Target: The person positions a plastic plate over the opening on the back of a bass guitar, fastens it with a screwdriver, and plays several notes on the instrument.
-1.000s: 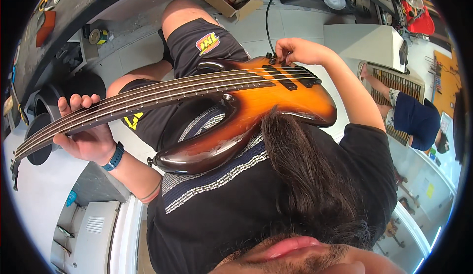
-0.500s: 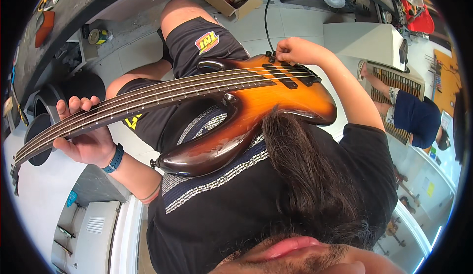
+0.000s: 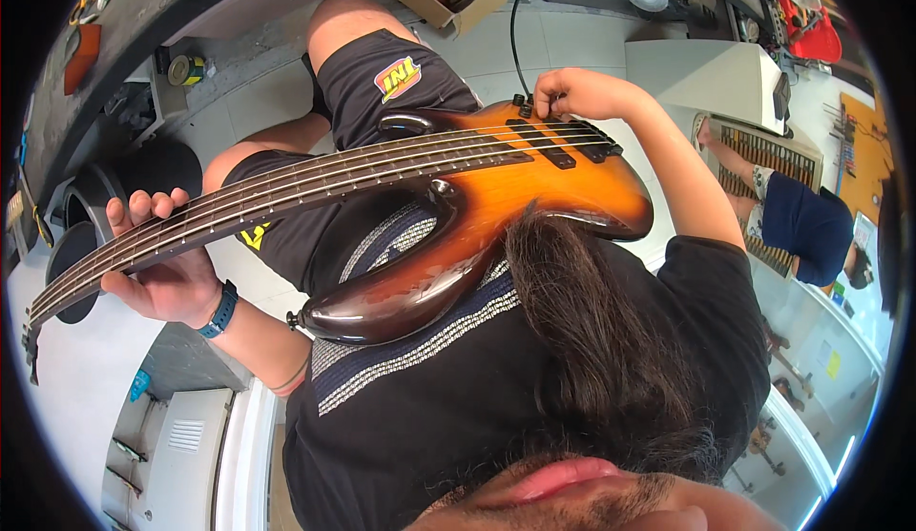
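A sunburst bass guitar [image 3: 496,208] lies across my lap and torso, its long dark neck [image 3: 315,180] reaching to the left. Wrapped around that neck near the headstock is my left hand [image 3: 172,264], the thumb on the near side and fingertips curling over the far edge; a blue watch band circles the wrist. At the far edge of the body, next to small black control knobs [image 3: 521,104], my right hand [image 3: 587,95] has its fingers bent downward. What lies under those fingertips is hidden. Black pickups [image 3: 549,145] and the bridge [image 3: 599,140] sit just nearer than this hand.
A black cable [image 3: 515,40] runs up from near the knobs. Beyond my knees stand a workbench [image 3: 191,6] and an open cardboard box [image 3: 458,6]. A white cabinet [image 3: 706,78] is at far right, with another person [image 3: 809,235] beyond. Black bins [image 3: 91,197] stand at left.
My right hand's fingers have shifted and bent slightly at the body's far edge. The bass and my left hand have barely moved.
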`<control>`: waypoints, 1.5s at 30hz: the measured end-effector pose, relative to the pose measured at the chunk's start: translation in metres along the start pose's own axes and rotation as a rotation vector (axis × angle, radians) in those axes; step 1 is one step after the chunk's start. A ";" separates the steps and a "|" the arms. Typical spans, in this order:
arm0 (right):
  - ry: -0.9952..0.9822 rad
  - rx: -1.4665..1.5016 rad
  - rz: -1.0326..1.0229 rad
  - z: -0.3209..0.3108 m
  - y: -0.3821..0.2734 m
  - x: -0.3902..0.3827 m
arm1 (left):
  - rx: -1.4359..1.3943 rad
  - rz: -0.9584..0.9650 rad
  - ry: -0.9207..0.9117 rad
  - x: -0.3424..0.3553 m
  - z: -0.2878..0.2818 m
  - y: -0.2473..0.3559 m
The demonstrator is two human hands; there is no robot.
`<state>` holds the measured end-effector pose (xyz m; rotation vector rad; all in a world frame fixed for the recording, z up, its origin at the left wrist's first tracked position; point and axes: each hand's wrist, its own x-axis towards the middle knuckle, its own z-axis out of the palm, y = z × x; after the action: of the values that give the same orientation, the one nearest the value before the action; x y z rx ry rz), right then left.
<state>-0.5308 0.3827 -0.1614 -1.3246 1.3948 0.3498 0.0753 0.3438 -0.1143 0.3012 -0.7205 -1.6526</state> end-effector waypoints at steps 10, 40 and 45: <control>0.193 -0.140 0.042 0.003 0.026 -0.003 | 0.019 0.014 0.047 -0.002 -0.001 -0.001; 0.086 0.159 -0.119 0.009 0.009 0.003 | -0.137 0.016 0.091 0.007 0.001 -0.005; 0.127 0.037 0.041 0.010 -0.009 0.002 | -0.132 0.016 0.103 0.007 0.000 -0.005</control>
<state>-0.5184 0.3869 -0.1625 -1.3075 1.5290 0.2697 0.0696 0.3377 -0.1157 0.2834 -0.5325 -1.6489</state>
